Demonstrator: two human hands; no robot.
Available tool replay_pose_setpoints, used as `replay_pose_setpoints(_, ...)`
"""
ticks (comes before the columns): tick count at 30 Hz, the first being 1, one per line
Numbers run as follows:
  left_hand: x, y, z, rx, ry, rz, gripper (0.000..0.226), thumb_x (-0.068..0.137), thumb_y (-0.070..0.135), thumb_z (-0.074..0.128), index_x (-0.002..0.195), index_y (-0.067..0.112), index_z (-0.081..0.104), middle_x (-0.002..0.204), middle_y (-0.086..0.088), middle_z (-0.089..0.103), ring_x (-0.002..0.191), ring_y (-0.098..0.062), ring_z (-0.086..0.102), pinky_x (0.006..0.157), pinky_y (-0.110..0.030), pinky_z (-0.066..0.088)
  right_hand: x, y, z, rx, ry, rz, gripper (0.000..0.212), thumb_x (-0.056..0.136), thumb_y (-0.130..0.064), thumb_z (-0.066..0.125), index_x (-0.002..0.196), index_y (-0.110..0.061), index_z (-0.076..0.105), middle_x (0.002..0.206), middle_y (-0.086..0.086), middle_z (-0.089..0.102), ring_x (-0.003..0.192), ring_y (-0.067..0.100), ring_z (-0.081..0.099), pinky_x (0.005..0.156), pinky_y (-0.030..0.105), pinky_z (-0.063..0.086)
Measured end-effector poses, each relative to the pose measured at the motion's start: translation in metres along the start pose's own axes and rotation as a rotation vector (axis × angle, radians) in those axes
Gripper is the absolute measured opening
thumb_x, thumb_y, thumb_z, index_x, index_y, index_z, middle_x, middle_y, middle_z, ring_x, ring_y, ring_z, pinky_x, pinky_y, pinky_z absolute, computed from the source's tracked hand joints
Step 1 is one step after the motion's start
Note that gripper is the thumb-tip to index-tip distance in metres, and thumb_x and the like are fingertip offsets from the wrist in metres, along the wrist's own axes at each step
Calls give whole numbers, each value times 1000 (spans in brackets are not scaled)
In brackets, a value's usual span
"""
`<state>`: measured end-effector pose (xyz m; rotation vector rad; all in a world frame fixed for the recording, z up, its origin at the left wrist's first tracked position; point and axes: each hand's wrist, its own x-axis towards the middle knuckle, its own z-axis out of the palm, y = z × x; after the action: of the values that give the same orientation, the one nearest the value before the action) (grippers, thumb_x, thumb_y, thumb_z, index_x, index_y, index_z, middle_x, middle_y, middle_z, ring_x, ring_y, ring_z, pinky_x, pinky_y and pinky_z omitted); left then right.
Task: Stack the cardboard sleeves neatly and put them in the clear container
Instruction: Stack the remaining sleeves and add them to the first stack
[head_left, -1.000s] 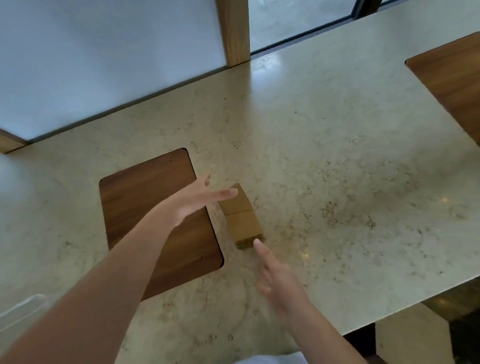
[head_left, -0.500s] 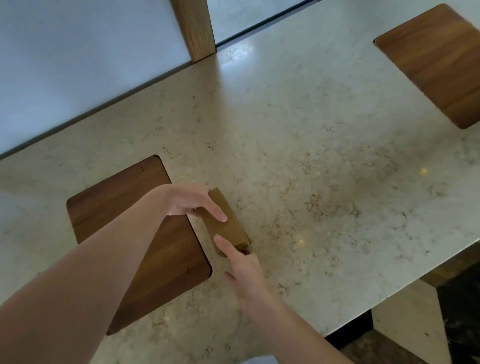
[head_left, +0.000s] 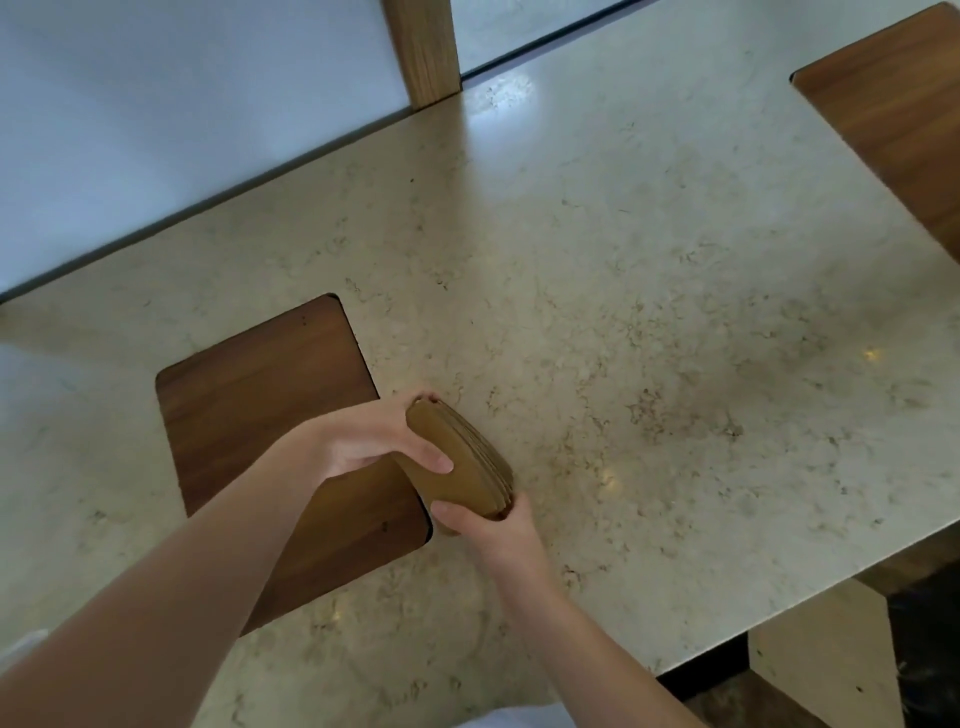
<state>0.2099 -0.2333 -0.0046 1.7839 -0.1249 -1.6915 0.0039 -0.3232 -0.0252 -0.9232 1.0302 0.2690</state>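
A stack of brown cardboard sleeves (head_left: 467, 467) is held tilted on edge just above the stone counter (head_left: 623, 291), its layered edges showing on the right side. My left hand (head_left: 374, 441) wraps the stack's far and left side, thumb across its flat face. My right hand (head_left: 498, 530) grips the near end from below. The clear container is mostly out of frame; only a pale sliver (head_left: 21, 644) shows at the lower left edge, and I cannot tell whether it is the container.
A dark wooden inset panel (head_left: 249, 405) lies in the counter just left of the stack. A second wooden inset (head_left: 904, 114) sits at the far right. A wooden post (head_left: 423, 52) and window line the back. The counter's front edge (head_left: 779, 608) runs lower right.
Both hands have closed onto the sleeves from either end, gathered them into one stack and tipped it up on edge off the counter.
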Motion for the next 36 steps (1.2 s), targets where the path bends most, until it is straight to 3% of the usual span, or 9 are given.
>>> replay_pose_setpoints(3, -14, -25, 7, -139, 78, 24, 93, 56, 14, 97, 136, 26, 52, 134, -11, 65, 121, -28, 65, 99, -37, 54, 2, 2, -1, -131, -18, -45, 117, 44, -51, 93, 142, -24, 37, 133, -3, 56, 113, 10, 60, 76, 17, 53)
replay_pose_setpoints(7, -29, -60, 21, -370, 171, 69, 95, 54, 11, 97, 137, 24, 52, 136, -15, 65, 119, -31, 66, 97, -39, 56, 9, 0, -1, -292, -48, -88, 137, 35, -56, 93, 148, -17, 28, 143, 3, 43, 129, 22, 51, 104, 44, 51)
replay_pose_setpoints(12, -44, -106, 51, -530, 252, 209, 122, 43, 16, 103, 148, 26, 41, 142, -13, 61, 121, -29, 67, 93, -41, 58, 19, -5, -17, -484, -254, -200, 123, 42, -44, 101, 139, -25, 27, 139, -4, 51, 124, 9, 56, 100, 35, 55)
replay_pose_setpoints(17, -55, -152, 103, -549, 451, 300, 136, 39, 26, 103, 153, 40, 30, 144, 2, 52, 113, -5, 68, 81, -25, 59, 18, -15, -28, -742, -463, -460, 108, 55, -21, 100, 141, -44, 39, 134, -13, 59, 127, 10, 58, 107, 40, 49)
replay_pose_setpoints(20, -54, -189, 132, -410, 556, 361, 136, 48, 46, 101, 155, 46, 18, 143, 26, 49, 124, 9, 55, 93, -14, 51, 25, 3, -30, -982, -516, -536, 113, 55, -41, 95, 149, -39, 31, 142, -9, 53, 137, 20, 47, 112, 59, 35)
replay_pose_setpoints(23, -52, -213, 149, -256, 642, 439, 141, 63, 49, 97, 164, 28, 2, 156, 38, 33, 144, 5, 39, 105, -12, 42, 29, 19, -36, -1284, -435, -595, 122, 57, -71, 77, 154, -41, 10, 153, -12, 39, 147, 13, 22, 120, 56, 22)
replay_pose_setpoints(27, -47, -233, 156, -161, 744, 503, 147, 61, 58, 93, 164, 31, -7, 168, 29, 19, 157, -15, 23, 124, -50, 30, 40, 42, -46, -1401, -415, -815, 123, 65, -75, 72, 158, -30, 7, 157, -6, 33, 145, -10, 0, 119, 39, 11)
replay_pose_setpoints(31, -40, -246, 150, 208, 839, 480, 143, 62, 82, 78, 162, 36, -14, 171, 27, 11, 160, -16, 4, 122, -56, 7, 44, 52, -49, -1478, -395, -901, 132, 65, -85, 62, 160, -13, 5, 160, -2, 29, 150, 9, 14, 123, 34, 1)
replay_pose_setpoints(36, -33, -249, 146, 400, 860, 437, 142, 63, 92, 68, 165, 25, -6, 173, 12, 8, 160, -17, -7, 123, -55, 3, 45, 45, -56, -1535, -477, -906, 146, 63, -97, 54, 161, -15, -15, 161, -28, 15, 152, 6, 17, 125, 35, -5)
